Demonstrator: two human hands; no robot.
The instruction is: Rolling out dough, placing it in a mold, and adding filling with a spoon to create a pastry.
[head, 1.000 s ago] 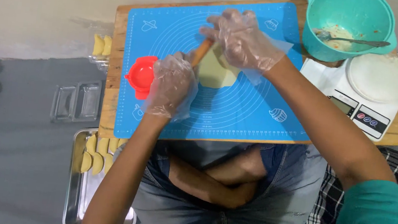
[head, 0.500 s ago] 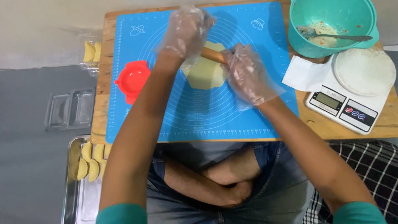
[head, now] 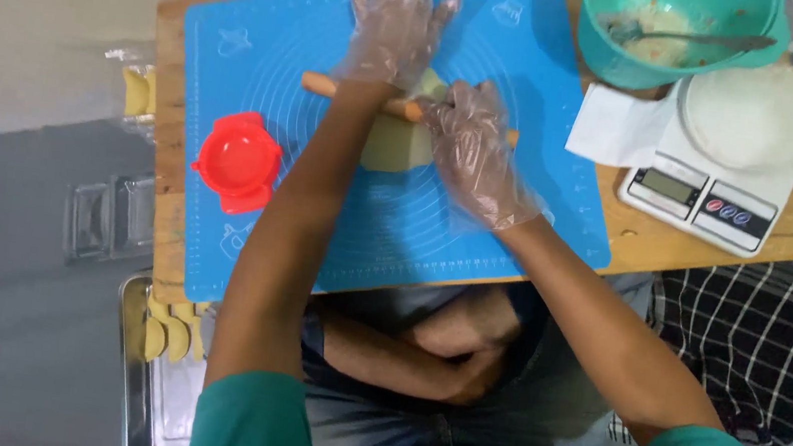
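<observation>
The person wears a thin, clear, crinkled plastic glove on the left hand point(head: 395, 26) and another on the right hand point(head: 476, 152), both loose at the wrist, with bare forearms and short teal-green sleeves at the upper arms.

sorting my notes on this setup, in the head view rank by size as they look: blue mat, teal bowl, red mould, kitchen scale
1. blue mat, by far the largest.
2. kitchen scale and teal bowl look about alike; the bowl is cut off by the top edge, so I won't rank them.
3. red mould, clearly the smallest.
</observation>
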